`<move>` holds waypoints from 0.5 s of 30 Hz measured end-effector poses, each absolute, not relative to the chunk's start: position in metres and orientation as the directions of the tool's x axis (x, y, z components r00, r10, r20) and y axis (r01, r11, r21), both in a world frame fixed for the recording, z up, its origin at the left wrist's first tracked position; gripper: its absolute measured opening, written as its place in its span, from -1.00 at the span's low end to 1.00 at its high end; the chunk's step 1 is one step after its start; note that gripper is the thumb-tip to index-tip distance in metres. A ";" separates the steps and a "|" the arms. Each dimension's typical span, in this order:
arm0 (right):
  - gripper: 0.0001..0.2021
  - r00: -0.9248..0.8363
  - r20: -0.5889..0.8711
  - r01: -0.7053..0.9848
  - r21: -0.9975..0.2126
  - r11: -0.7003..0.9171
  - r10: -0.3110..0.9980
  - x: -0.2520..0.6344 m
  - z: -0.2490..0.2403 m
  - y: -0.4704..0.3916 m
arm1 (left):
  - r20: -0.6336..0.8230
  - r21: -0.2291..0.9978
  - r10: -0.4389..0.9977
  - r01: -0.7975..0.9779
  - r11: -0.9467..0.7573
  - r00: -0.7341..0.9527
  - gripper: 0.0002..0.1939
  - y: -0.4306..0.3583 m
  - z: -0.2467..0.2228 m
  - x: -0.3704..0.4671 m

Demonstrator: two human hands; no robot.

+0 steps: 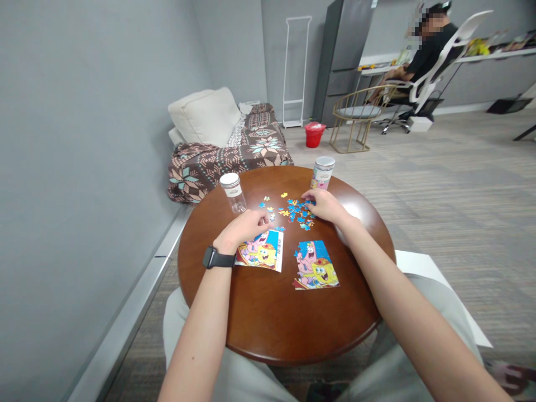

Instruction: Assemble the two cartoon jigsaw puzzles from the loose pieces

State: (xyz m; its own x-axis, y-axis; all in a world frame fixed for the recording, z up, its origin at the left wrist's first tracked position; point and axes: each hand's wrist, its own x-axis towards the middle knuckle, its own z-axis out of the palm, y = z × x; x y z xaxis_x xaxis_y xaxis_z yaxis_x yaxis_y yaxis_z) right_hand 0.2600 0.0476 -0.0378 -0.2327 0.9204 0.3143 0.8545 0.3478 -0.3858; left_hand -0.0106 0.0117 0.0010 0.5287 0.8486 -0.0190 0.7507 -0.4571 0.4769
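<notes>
Loose blue and yellow puzzle pieces (294,209) lie scattered on the round brown table (268,329). At their right edge is my right hand (324,205), fingers bent down onto the pieces; whatever they hold is too small to make out. My left hand (247,226) is curled above the top left of the printed picture card (268,254), its fingertips pressed together near a few pieces. Whether it holds a piece cannot be seen. A partly joined puzzle (317,267) of the same cartoon lies right of the card, with an uneven left edge.
A clear jar (235,195) with a white lid stands at the table's back left, and a labelled jar (322,173) behind my right hand. Beyond are a covered couch (251,139), a red bin (314,135), a wire chair (355,114) and a seated person (427,53).
</notes>
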 end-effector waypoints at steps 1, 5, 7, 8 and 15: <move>-0.68 -0.234 0.316 0.852 -0.388 0.350 0.919 0.261 -0.038 0.048 | -0.022 0.477 0.850 0.753 -0.454 0.527 -0.79 0.012 0.001 -0.011; -0.74 -0.254 0.317 0.853 -0.371 0.366 0.914 0.261 -0.039 0.048 | -0.030 0.479 0.851 0.755 -0.448 0.524 -0.80 0.013 0.000 -0.011; -0.77 -0.253 0.293 0.860 -0.368 0.353 0.922 0.261 -0.038 0.047 | -0.027 0.477 0.850 0.754 -0.451 0.526 -0.80 0.013 -0.001 -0.011; -0.79 -0.248 0.278 0.867 -0.364 0.341 0.928 0.260 -0.037 0.046 | -0.028 0.474 0.850 0.755 -0.453 0.527 -0.80 0.014 -0.001 -0.011; -0.90 -0.193 0.231 0.914 -0.311 0.260 0.954 0.255 -0.026 0.038 | -0.038 0.473 0.851 0.759 -0.447 0.524 -0.80 0.016 -0.003 -0.012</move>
